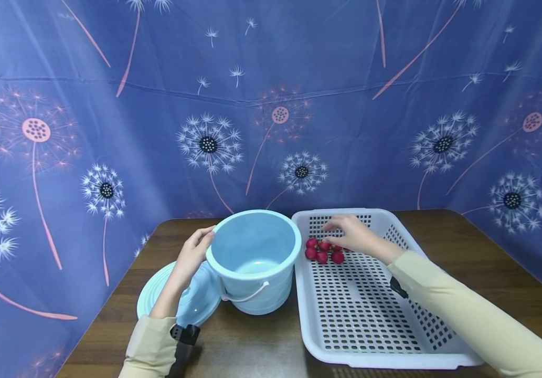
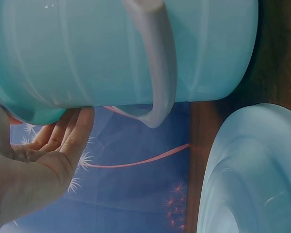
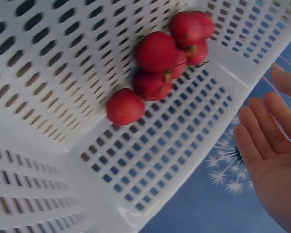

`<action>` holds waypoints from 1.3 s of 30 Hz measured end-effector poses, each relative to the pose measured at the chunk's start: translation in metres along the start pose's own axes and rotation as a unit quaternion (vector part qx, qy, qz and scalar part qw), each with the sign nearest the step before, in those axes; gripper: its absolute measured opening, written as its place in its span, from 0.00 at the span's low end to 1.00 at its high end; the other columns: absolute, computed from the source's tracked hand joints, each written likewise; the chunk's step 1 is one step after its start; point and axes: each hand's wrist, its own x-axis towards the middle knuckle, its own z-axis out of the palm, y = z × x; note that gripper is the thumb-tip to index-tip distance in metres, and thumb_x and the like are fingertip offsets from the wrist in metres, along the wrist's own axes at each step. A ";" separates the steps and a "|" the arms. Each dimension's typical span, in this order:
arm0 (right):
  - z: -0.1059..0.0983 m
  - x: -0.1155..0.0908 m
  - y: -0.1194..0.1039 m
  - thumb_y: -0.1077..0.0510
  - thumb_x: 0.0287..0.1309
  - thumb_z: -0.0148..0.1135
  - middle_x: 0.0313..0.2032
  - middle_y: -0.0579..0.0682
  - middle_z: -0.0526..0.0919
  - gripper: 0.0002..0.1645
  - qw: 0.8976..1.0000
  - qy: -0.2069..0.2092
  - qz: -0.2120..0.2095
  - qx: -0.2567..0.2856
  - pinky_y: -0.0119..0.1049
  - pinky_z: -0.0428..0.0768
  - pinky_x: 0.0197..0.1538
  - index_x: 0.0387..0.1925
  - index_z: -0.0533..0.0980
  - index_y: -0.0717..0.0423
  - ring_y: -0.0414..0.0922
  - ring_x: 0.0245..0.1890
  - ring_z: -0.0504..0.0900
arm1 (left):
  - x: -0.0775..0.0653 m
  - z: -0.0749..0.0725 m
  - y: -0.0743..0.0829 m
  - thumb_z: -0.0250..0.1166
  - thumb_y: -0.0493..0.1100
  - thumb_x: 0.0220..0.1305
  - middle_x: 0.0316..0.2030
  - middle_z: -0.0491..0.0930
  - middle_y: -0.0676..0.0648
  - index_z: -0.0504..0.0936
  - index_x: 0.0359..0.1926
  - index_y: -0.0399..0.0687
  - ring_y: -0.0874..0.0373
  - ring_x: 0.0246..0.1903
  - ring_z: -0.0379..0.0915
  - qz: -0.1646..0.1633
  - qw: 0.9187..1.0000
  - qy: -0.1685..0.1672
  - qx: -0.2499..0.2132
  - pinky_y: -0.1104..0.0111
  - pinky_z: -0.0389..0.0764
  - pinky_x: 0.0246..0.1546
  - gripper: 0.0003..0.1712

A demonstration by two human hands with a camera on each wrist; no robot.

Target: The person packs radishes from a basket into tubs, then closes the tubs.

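Observation:
A light blue bucket (image 1: pixel 256 286) stands upright on the table, its white handle (image 1: pixel 252 294) hanging at the front. My left hand (image 1: pixel 196 252) holds the bucket's rim at the left, with its fingers against the outer wall in the left wrist view. Several small round red radishes (image 1: pixel 322 257) lie together at the far left of a white perforated basket (image 1: pixel 301 304). Above them hovers my right hand (image 1: pixel 353 233), its fingers spread apart and holding nothing. The right wrist view shows the radishes (image 3: pixel 125 107) with bits of stem, apart from the right hand (image 3: pixel 276 145).
A light blue lid (image 1: pixel 204 296) lies on the wooden table (image 1: pixel 252 346) left of the bucket, partly behind the left forearm. The basket's left wall stands close beside the bucket. A blue dandelion-print cloth (image 1: pixel 261 63) hangs behind the table.

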 end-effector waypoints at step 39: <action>0.036 -0.021 0.031 0.59 0.41 0.74 0.30 0.49 0.82 0.18 0.989 -0.111 0.097 -0.032 0.35 0.77 0.33 0.36 0.79 0.59 0.40 0.29 0.76 | 0.001 0.001 -0.002 0.46 0.54 0.72 0.62 0.69 0.41 0.67 0.64 0.45 0.48 0.59 0.67 0.003 1.000 0.010 -0.009 0.55 0.74 0.56 0.26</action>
